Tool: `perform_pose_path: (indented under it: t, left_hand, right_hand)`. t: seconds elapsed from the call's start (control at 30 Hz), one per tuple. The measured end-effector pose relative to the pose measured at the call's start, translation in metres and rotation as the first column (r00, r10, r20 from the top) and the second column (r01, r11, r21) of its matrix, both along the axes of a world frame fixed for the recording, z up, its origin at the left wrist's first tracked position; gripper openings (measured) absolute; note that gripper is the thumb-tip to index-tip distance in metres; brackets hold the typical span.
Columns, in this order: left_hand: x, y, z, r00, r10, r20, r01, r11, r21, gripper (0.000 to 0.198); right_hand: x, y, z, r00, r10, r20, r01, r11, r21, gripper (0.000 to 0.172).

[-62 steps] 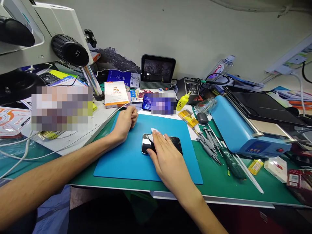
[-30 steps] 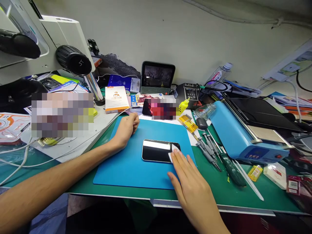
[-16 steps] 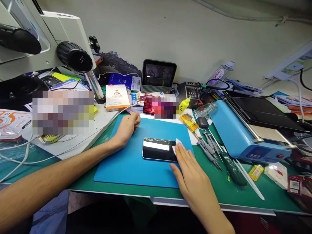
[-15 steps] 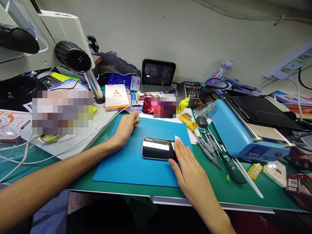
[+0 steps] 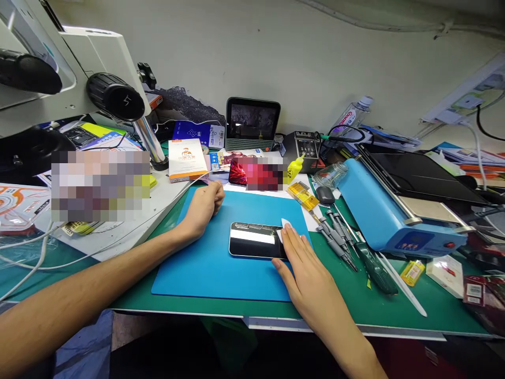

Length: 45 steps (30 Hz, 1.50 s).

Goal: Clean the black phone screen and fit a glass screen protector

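Note:
A black phone [image 5: 252, 240] lies screen up on a blue mat [image 5: 205, 263]. My right hand [image 5: 305, 273] lies flat over the phone's right end, fingers stretched out and pressed on a small white wipe [image 5: 284, 225]. My left hand [image 5: 204, 204] rests at the mat's far left corner, curled into a loose fist. What its fingers hold, if anything, is hidden. A white cable runs past that hand.
A microscope [image 5: 71, 68] looms at the left. A blue machine [image 5: 382, 210] stands right of the mat. Several screwdrivers [image 5: 339, 242] and a white spudger [image 5: 402, 289] lie between them. Boxes, a small screen [image 5: 252, 118] and bottles line the wall.
My right hand slid the wipe from the phone's left part to its right end, dipped toward its near right corner, then went back up a little. My left hand stayed put.

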<state>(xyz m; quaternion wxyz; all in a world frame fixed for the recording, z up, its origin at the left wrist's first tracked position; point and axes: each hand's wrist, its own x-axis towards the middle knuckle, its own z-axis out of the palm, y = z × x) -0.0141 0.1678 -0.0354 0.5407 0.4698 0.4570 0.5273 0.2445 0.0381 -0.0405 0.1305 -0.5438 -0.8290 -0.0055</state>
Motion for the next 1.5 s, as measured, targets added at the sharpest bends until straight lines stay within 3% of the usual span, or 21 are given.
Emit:
perform_pose_path:
  t: [0.27, 0.47, 0.7, 0.93, 1.17, 1.37, 1.5]
  left_hand:
    - [0.002, 0.001, 0.002, 1.0, 0.004, 0.005, -0.004, 1.0, -0.014, 0.042]
    - [0.001, -0.001, 0.002, 1.0, 0.006, 0.01, -0.006, 1.0, -0.01, 0.042]
    - [0.002, 0.001, 0.002, 1.0, 0.004, 0.012, -0.004, 1.0, -0.011, 0.042]
    - [0.001, 0.0, 0.0, 1.0, 0.004, 0.009, -0.004, 1.0, -0.007, 0.042]
    - [0.002, 0.001, 0.001, 1.0, 0.0, 0.013, 0.0, 1.0, -0.003, 0.041]
    - [0.001, 0.0, 0.001, 1.0, -0.003, 0.014, 0.003, 1.0, -0.001, 0.041]
    - [0.002, 0.0, 0.003, 1.0, 0.008, 0.02, -0.008, 1.0, -0.005, 0.041]
  right_hand:
    - [0.006, -0.035, -0.002, 0.996, 0.058, 0.065, -0.063, 0.995, 0.073, 0.073]
    - [-0.001, 0.007, -0.001, 0.998, 0.038, 0.05, -0.04, 0.999, 0.034, 0.067]
    - [0.002, -0.032, 0.004, 0.992, 0.102, 0.077, -0.107, 0.993, 0.058, 0.073]
    - [-0.017, 0.013, 0.004, 0.997, 0.07, 0.03, -0.07, 0.997, 0.011, 0.063]
    - [-0.016, -0.028, 0.004, 0.987, 0.149, 0.061, -0.153, 0.985, 0.08, 0.071]
    - [-0.036, 0.018, 0.002, 0.994, 0.109, 0.013, -0.109, 0.993, 0.042, 0.063]
    - [-0.043, -0.001, 0.003, 0.993, 0.114, 0.022, -0.115, 0.99, 0.087, 0.069]
